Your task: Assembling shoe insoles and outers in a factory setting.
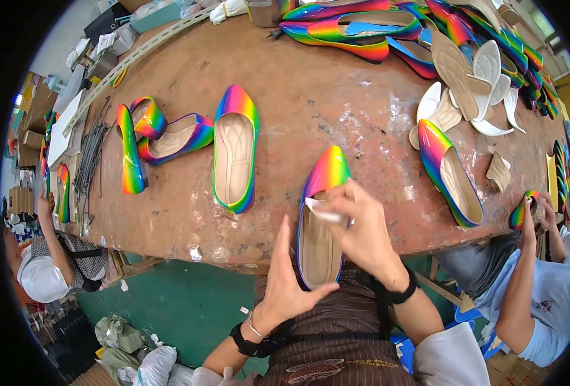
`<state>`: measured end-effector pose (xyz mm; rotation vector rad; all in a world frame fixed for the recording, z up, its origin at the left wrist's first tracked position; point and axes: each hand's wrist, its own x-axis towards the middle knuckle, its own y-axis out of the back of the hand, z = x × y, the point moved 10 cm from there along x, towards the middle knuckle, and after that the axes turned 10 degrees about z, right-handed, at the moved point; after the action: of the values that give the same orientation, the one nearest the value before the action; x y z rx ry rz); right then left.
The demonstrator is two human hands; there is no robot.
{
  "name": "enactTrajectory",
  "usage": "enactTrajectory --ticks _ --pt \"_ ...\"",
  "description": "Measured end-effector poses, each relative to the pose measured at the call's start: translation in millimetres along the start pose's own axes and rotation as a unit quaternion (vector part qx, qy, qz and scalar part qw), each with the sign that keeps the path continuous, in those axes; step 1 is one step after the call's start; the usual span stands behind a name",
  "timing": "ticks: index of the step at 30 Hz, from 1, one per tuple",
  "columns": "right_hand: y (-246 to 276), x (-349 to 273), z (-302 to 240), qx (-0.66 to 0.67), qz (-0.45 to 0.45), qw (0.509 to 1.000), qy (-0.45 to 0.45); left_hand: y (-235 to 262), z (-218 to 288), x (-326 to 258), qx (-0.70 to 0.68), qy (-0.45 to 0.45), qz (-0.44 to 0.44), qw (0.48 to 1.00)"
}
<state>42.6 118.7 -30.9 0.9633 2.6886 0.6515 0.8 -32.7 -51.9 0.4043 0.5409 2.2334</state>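
Indoors, scuffed table (291,119), green floor (182,286), right fingers (355,196) pinching white scrap (323,211), left fingers (283,243) spread

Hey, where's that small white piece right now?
In the head view, the small white piece is just right of centre, pinched in the right hand over the opening of the rainbow shoe at the near edge of the table.

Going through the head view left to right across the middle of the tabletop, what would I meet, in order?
Thin dark strips → a cluster of rainbow shoes → a lone rainbow shoe → the shoe being handled → another rainbow shoe → a small beige piece.
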Motion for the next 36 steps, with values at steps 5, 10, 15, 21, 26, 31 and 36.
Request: enactTrajectory --ticks 5,10,15,21,26,31,36 --pt "-32.3 -60.3 -13.3 -0.181 -0.002 0.97 0.164 -20.5 12.3 -16.0 0.017 -0.176 -0.046 0.983" --pt "-51.7 -64.9 -0.4 -0.288 -0.02 0.952 0.099 -37.6 -18.7 -20.0 0.076 -0.137 -0.081 0.984" --pt "-55.5 -60.9 1.6 -0.338 -0.017 0.938 0.076 -39.9 -19.0 -21.4 0.091 -0.151 -0.082 0.981" --pt "-48.6 -11.1 19.9 -0.395 -0.112 0.911 -0.043 -30.0 -13.1 -22.2 0.026 -0.202 0.003 0.979" --pt "-48.7 -40.4 -1.8 -0.39 0.042 0.917 0.076 -34.0 -17.5 -23.0 0.031 -0.187 -0.015 0.982" --pt "-36.5 -9.1 10.1 -0.354 0.048 0.932 0.06 -31.8 -15.7 -24.2 0.033 -0.199 0.001 0.979" --pt "-49.6 -14.1 21.1 -0.321 -0.052 0.946 0.001 -36.1 -20.9 -23.3 0.05 -0.187 0.012 0.981"
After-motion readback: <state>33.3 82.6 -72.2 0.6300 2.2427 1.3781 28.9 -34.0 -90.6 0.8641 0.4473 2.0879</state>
